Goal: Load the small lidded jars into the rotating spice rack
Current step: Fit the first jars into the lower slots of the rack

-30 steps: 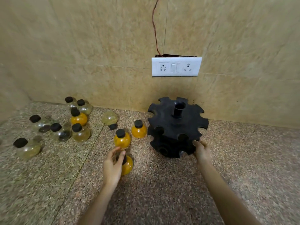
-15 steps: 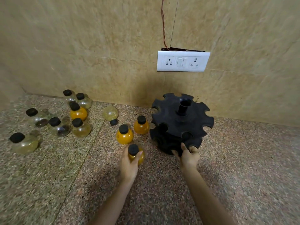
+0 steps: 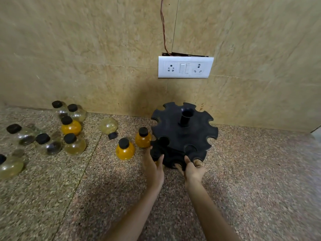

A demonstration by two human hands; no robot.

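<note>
My left hand (image 3: 153, 168) grips an orange jar (image 3: 158, 163), mostly hidden, at a lower slot of the black spice rack (image 3: 184, 136) on the table (image 3: 251, 171). My right hand (image 3: 192, 169) clasps the rack's base. I should hold it steady and slide the neck in level.

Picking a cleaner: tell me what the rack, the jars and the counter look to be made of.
Spice rack: likely matte black plastic, moulded notches, no shine.
Jars: clear glossy glass or plastic, contents visible; black caps.
Counter: speckled polished stone, probably granite.
</note>
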